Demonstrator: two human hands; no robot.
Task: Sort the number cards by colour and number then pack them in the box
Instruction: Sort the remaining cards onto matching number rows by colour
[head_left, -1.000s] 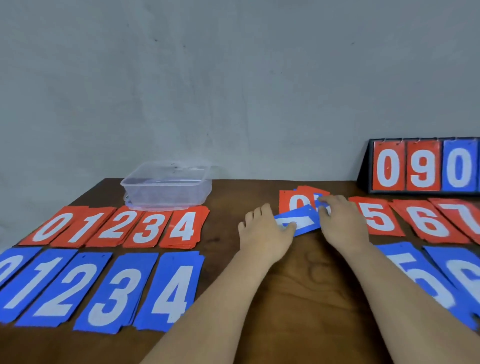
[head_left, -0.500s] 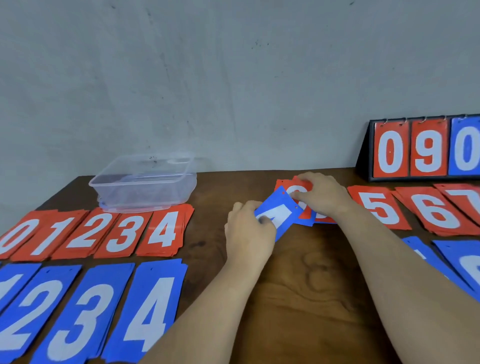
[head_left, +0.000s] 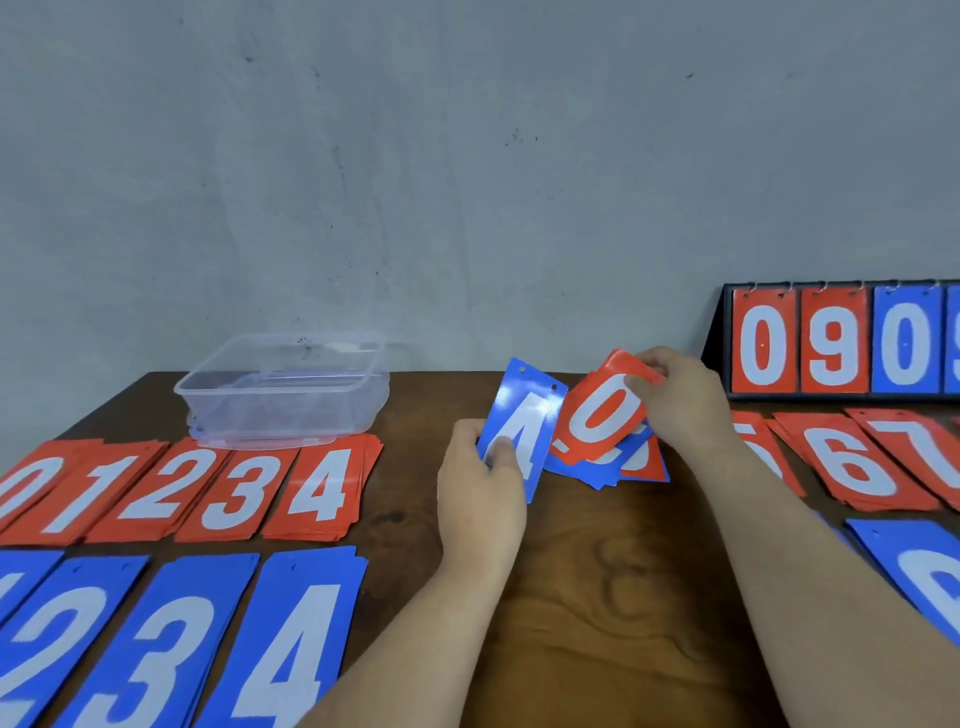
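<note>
Most cards lie in sorted rows, red stacks (head_left: 322, 488) above blue stacks (head_left: 291, 639). My left hand (head_left: 480, 499) pinches a blue 4 card (head_left: 524, 415), and my right hand (head_left: 680, 400) pinches a red 0 card (head_left: 602, 415) over the small unsorted pile (head_left: 639, 465). The box (head_left: 283, 395) behind looks empty, so I judge packing not yet begun.

Evenly and softly lit, fairly bright, with only faint shadows on the table (head_left: 597, 597) and a pale sheen across the top of the blue 4 (head_left: 524, 415) and the box (head_left: 280, 415) rim. Slightly soft throughout, with fuzzy digit edges, a smeared red 0 (head_left: 597, 415) and wide-angle stretching of the cards (head_left: 156, 649) at lower left.
</note>
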